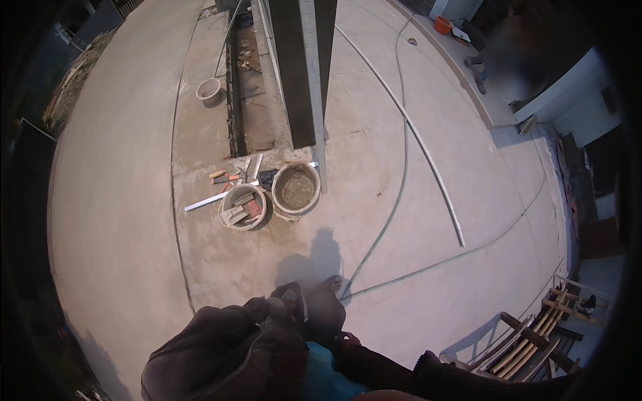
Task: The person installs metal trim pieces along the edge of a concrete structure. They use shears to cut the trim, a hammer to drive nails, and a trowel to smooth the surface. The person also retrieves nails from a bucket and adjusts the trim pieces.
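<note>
By the dark post (pixel 284 80), the mortar bucket (pixel 275 194) and block bucket (pixel 237 226) are set together, probably for easy reach; the right hand (pixel 350 339)'s grip cannot be told, the left hand cannot be seen.

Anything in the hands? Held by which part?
Can't tell: the right hand shows only partly, no held thing visible; the left hand can't be made out.

Head-worn fisheye, facing down, wide, well above pale ground (pixel 120 200)
</note>
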A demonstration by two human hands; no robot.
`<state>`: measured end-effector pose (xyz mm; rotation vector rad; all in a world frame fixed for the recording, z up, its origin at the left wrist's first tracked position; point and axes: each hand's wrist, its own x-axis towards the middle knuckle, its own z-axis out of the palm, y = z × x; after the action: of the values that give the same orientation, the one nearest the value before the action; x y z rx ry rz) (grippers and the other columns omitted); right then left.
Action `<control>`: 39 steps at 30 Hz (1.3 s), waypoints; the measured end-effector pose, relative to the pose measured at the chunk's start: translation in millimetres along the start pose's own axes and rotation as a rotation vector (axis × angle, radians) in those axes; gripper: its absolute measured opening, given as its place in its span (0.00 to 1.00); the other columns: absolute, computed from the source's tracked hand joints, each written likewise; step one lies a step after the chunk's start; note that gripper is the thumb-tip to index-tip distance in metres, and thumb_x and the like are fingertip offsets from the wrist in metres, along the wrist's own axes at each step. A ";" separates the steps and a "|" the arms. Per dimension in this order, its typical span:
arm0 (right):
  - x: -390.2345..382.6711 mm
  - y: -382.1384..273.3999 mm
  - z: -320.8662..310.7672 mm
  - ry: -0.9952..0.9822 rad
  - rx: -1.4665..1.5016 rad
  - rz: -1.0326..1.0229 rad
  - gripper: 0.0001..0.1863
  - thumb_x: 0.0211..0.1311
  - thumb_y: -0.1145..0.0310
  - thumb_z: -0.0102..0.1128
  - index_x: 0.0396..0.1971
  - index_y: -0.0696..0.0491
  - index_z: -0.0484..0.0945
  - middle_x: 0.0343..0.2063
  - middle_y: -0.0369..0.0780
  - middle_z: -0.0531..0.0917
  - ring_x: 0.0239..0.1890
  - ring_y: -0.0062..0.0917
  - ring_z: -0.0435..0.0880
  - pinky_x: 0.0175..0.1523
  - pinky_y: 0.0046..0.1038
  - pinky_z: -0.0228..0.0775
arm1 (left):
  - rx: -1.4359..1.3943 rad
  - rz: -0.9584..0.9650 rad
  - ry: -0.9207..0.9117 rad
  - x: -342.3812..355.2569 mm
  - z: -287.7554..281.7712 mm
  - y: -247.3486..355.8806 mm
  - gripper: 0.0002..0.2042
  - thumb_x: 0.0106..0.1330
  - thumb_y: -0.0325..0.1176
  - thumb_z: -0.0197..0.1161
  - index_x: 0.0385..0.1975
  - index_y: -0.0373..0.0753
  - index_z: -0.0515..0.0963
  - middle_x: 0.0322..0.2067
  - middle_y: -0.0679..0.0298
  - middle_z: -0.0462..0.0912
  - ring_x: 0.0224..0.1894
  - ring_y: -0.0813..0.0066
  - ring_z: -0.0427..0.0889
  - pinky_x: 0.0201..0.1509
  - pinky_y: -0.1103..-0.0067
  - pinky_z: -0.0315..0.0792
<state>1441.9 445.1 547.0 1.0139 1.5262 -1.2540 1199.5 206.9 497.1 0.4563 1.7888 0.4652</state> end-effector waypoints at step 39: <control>34.5 14.8 -339.4 0.197 -0.970 -0.369 0.33 0.59 0.44 0.66 0.60 0.50 0.79 0.56 0.49 0.83 0.60 0.42 0.80 0.66 0.38 0.70 | -0.678 -0.296 0.855 -27.6 325.1 32.8 0.16 0.69 0.40 0.62 0.49 0.35 0.82 0.36 0.61 0.88 0.32 0.73 0.88 0.38 0.74 0.81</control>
<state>1401.3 784.1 541.5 0.2164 2.1984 -0.4799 1522.6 245.4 456.4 -0.5645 2.2752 1.1092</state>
